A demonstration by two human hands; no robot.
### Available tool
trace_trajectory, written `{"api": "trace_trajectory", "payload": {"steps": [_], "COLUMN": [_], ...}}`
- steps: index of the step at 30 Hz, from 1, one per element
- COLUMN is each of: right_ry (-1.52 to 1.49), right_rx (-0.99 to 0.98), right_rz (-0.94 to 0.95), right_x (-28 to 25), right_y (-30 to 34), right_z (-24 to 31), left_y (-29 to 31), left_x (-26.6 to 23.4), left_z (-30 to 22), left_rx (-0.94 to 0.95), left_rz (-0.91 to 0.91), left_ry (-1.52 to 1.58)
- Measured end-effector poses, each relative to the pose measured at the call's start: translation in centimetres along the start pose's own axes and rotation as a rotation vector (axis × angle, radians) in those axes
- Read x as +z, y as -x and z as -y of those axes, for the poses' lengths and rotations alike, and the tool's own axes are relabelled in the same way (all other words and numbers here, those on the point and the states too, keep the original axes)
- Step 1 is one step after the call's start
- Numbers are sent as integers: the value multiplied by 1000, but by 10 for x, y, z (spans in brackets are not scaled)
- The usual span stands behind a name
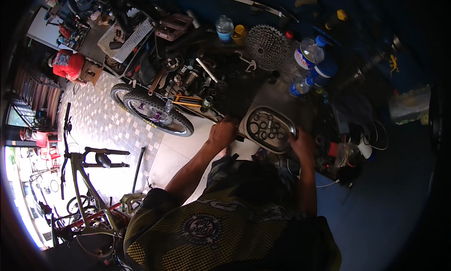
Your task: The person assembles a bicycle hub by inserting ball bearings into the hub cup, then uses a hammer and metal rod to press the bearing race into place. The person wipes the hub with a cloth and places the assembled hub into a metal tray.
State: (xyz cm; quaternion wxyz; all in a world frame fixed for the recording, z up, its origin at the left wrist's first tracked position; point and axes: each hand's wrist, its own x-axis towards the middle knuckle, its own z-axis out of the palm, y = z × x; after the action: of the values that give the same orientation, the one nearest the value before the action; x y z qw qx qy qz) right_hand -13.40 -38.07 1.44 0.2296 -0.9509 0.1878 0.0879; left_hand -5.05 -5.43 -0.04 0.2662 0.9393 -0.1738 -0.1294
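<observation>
At the workbench's front edge is a shallow oval metal tray [270, 147], with several dark rings [255, 128] and small round parts in it. My right hand [302, 143] grips the tray's right rim, thumb on top. My left hand [223, 133] is closed beside the tray's left end; whatever its fingers hold is hidden. Beyond the tray, a toothed bicycle cassette [268, 46] stands on the dark bench. Loose metal parts and tools [190, 78] crowd the bench to the left of the cassette.
Water bottles [309, 53] stand at the back right; a yellow cup [239, 35] is left of the cassette. Bicycle wheels [155, 112] lean below the bench's left side. A bicycle frame [84, 177] stands at the lower left. A person in red [68, 66] bends over farther off.
</observation>
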Motion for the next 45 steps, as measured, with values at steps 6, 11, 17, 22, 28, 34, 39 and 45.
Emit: {"api": "trace_trajectory", "payload": {"steps": [6,11,17,22,28,34,39,45], "right_ry": [8,55,57,78,124,55,179,-112], "right_rx": [-26,-16,-26,-29,-71,-38,-80,-356], "right_rz": [-13,9,13,-5,-2,22,-232,-383], "right_x": [2,-5,-6,2,6,2,12,20], "right_y": [0,1,1,-3,-5,-2,13,29], "right_z": [1,8,10,4,-3,4,17,50], "left_y": [0,-1,-5,-7,-5,0,1,-1], "left_x": [-9,-11,-3,-3,-6,-13,-16,-22], "left_z": [-13,-9,1,-1,2,-11,-17,-32], "left_rx": [-4,-24,-12,-55,-21,-14,31,126], "left_rz": [11,27,38,58,60,-22,-38,-68], "left_ry": [-67,-98,-188,-133,-132,-90,-24,21]}}
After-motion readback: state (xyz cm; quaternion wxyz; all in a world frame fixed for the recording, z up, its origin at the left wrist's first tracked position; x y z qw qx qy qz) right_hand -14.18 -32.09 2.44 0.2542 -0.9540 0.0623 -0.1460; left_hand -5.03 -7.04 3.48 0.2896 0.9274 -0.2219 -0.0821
